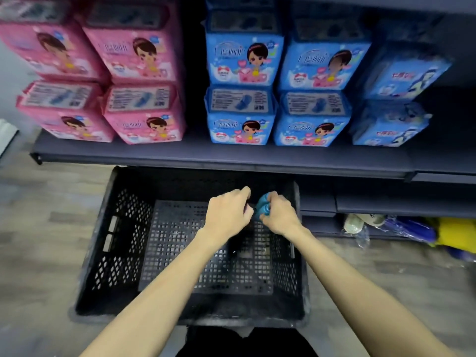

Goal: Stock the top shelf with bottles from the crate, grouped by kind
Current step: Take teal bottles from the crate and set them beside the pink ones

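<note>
Both bare arms reach forward, hands almost touching. Left hand (pixel 228 215) has its fingers curled under; right hand (pixel 279 216) grips a teal item (pixel 263 205) between them.

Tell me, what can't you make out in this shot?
Head view:
- Teal rounded plastic item: mostly covered by the right hand.
- Left hand: what its grip holds, hidden beneath it inside the black plastic crate.
- Top shelf: beyond the upper edge.
- Pink packs: print blurred.
</note>
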The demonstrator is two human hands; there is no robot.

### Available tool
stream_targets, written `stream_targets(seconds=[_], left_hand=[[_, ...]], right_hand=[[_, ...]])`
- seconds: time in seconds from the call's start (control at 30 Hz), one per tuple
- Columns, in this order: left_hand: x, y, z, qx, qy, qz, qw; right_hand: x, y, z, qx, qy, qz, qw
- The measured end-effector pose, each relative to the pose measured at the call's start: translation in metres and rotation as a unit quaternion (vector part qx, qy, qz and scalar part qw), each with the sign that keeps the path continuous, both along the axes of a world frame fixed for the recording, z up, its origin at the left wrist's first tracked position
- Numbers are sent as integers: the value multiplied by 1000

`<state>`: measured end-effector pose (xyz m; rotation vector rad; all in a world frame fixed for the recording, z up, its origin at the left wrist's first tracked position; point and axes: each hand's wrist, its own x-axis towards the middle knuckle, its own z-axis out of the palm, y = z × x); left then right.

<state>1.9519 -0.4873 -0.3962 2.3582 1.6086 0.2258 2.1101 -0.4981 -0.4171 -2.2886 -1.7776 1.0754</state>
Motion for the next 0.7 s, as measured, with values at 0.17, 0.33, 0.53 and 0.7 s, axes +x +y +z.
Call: stream_targets(seconds=[0.17,0.33,0.53,0.7], left_hand=[[-2,-3,-24,-27,25,-3,999],[-3,-12,-39,-49,18,4,999],[1,-22,-45,-31,14,28,999],[0,-27,-58,-38,36,17,998]], right_hand=[[-4,3,-28,-42,-16,-18,999],[-7,5,-44,-62,-22,-30,997],[-4,12,-70,-37,-79,16,996],[-3,8,-92,-2,-130,57,990]])
